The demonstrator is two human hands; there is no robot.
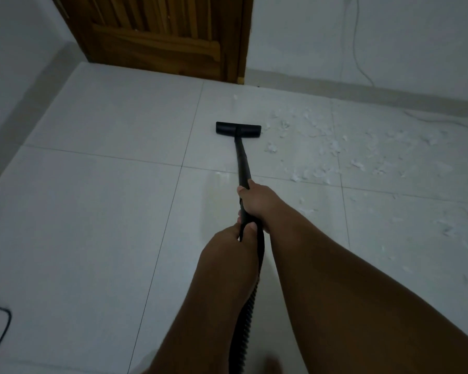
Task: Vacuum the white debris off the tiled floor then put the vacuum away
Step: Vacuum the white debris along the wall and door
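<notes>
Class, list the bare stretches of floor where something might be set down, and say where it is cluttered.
Bare: the tiles left of the wand, from the wooden door back to the black cable. Crowded: right of the nozzle, white debris litters the tiles toward the wall.

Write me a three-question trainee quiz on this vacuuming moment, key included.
1. True or false: the vacuum head rests against the wooden door.
2. Multiple choice: most of the white debris lies where, relative to the vacuum head? A) to its left B) to its right C) underneath it
3. Fill in: the left hand and the right hand both grip the vacuum's black ____.
Key: 1 false; 2 B; 3 wand.
</notes>
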